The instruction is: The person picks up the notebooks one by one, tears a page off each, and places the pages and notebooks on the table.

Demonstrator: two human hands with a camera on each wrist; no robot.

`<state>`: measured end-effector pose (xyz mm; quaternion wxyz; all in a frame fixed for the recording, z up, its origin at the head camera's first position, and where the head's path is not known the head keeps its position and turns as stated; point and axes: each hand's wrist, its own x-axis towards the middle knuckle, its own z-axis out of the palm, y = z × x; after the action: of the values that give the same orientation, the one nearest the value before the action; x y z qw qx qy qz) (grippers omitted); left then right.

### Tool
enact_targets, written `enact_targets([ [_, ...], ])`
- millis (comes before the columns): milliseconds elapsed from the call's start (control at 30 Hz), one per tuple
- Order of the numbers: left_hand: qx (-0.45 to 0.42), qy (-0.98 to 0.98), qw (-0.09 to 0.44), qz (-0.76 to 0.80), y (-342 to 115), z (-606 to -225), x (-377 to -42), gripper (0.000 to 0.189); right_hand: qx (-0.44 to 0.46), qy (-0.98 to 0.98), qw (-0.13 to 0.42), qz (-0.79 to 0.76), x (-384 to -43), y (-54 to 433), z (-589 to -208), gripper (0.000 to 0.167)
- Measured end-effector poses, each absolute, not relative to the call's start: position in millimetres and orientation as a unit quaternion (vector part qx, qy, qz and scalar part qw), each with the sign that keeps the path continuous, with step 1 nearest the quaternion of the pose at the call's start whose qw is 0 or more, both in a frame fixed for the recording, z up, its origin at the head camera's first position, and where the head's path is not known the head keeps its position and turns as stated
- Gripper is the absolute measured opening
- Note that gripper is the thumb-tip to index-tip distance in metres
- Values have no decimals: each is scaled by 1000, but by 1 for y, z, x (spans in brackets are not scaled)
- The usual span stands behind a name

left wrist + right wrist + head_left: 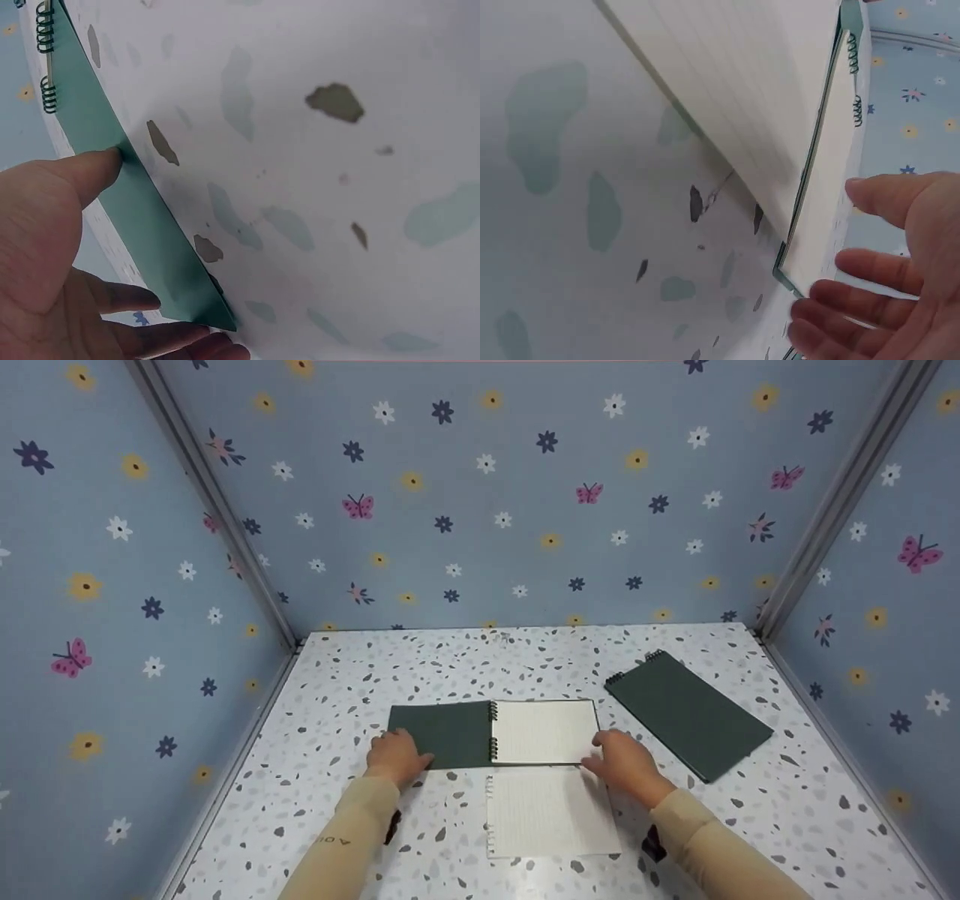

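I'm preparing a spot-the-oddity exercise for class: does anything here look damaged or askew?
The loose sheet on the near side of the open notebook: its ragged left edge suggests tearing from a spiral binding. The closed notebook at right lies askew.

Pretty cute setup tbh

So the back wall (525,435) is blue, dotted with white, yellow and navy flowers (442,412) plus pink butterflies (589,493). Left wall (67,532) and right wall (900,645) match, with a grey post (214,502) in each corner. Tabletop's (450,641) white with grey speckles. On the right, a closed dark green notebook (686,716) lies angled, spiral end toward the back.
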<state>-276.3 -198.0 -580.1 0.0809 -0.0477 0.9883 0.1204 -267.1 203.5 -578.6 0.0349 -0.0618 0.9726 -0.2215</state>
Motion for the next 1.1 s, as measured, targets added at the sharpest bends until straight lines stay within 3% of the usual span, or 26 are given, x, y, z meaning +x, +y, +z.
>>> enact_targets([
  [233, -58, 979, 72, 182, -204, -585, -280, 87, -93, 971, 44, -217, -284, 203, -590, 45],
  [433, -62, 972, 44, 224, -214, -585, -285, 74, -143, 971, 53, -185, -290, 204, -598, 14],
  [567, -66, 960, 25, 271, -219, -578, -285, 68, -152, 969, 54, -190, -292, 205, -600, 21],
  [767, -86, 930, 0, 358, -219, -564, -280, 74, -136, 968, 58, -205, -292, 204, -601, 17],
  [1100, -41, 821, -123, 556, -200, -543, -275, 65, -115, 963, 57, -237, -290, 204, -604, 13],
])
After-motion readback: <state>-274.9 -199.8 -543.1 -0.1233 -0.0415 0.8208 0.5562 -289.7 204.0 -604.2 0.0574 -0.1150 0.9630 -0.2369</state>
